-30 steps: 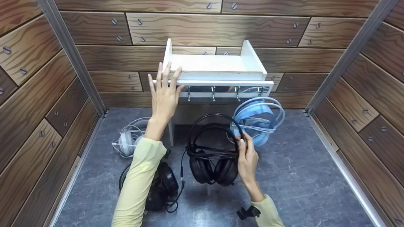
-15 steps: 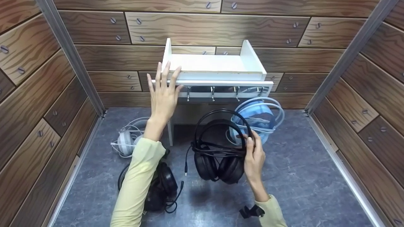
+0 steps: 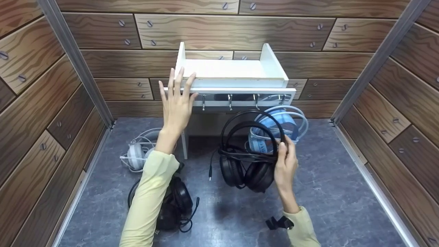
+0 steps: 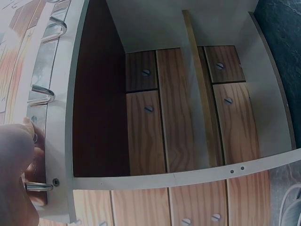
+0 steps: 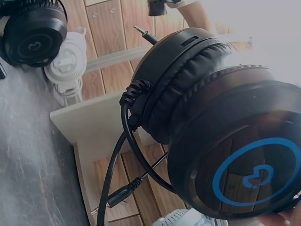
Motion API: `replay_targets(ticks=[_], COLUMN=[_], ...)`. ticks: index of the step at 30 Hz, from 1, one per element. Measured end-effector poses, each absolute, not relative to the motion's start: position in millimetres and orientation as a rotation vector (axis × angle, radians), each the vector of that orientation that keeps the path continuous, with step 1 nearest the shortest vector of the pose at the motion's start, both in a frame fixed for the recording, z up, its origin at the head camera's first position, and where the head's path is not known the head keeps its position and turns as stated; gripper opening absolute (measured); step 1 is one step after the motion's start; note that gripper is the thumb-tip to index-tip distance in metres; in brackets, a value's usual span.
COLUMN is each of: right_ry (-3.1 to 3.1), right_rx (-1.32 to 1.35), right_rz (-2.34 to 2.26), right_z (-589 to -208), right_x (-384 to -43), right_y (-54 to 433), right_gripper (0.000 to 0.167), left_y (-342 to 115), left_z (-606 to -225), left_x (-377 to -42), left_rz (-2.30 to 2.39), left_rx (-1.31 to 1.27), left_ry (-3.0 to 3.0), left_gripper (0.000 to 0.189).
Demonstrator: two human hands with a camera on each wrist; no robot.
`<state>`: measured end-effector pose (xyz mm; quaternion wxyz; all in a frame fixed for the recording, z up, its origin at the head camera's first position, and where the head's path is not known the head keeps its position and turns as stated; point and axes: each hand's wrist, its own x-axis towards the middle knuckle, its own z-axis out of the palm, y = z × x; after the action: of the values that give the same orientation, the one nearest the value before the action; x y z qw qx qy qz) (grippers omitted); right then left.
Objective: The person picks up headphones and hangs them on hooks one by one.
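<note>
My right hand (image 3: pixel 286 168) grips the side of the headband of a pair of black headphones (image 3: pixel 231 171), held up in front of a white rack. Its cable is bundled around it, and a loose plug (image 3: pixel 210 175) dangles at the left. In the right wrist view a blue logo (image 5: pixel 257 175) shows on the near ear cup. My left hand (image 3: pixel 176 109) lies with spread fingers on the left end of the rack's front rail (image 3: pixel 240 90). Several metal hooks (image 3: pixel 230 102) hang along that rail. Light blue headphones (image 3: pixel 279 120) are partly covered by the black ones.
White headphones (image 3: pixel 136 154) lie on the grey floor left of the rack. Another black pair (image 3: pixel 181 195) lies in front, partly under my left sleeve. The rack's upper shelf (image 3: pixel 226 68) has raised sides. Wood-patterned walls (image 3: pixel 233 31) enclose the space on three sides.
My right hand has carried the black headphones to the right and up towards the hooks. Their dangling plug has moved away from the other black pair. My left hand stays at the rail.
</note>
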<state>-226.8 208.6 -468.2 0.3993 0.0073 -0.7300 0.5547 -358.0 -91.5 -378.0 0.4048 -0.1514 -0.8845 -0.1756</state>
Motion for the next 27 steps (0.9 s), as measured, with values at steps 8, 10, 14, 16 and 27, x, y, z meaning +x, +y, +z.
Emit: replay_targets(ticks=[8,10,14,16,27], right_ry=[-1.851,-1.864,-1.882,-1.888,-1.907], right_rx=[-0.049,-0.071,-0.094,-0.088,-0.078], right_rz=[1.378,1.363,1.332,1.314,1.283], right_z=[-467,-467,-470,-473,-490], right_x=[-241,-244,-250,-253,-272], right_y=[218,219,219,219,216], right_gripper=[0.034,0.034,0.034,0.034,0.033], left_y=[-92,-92,-92,-92,-92], left_z=[-378,-378,-378,-378,-377], left_x=[-357,-357,-358,-358,-358], left_rz=[-0.449,-0.441,-0.445,-0.449,-0.441], left_rx=[-0.385,-0.381,-0.375,-0.372,-0.379], left_ry=[-2.241,-2.245,-2.257,-2.262,-2.261], left_gripper=[0.052,0.052,0.052,0.052,0.051])
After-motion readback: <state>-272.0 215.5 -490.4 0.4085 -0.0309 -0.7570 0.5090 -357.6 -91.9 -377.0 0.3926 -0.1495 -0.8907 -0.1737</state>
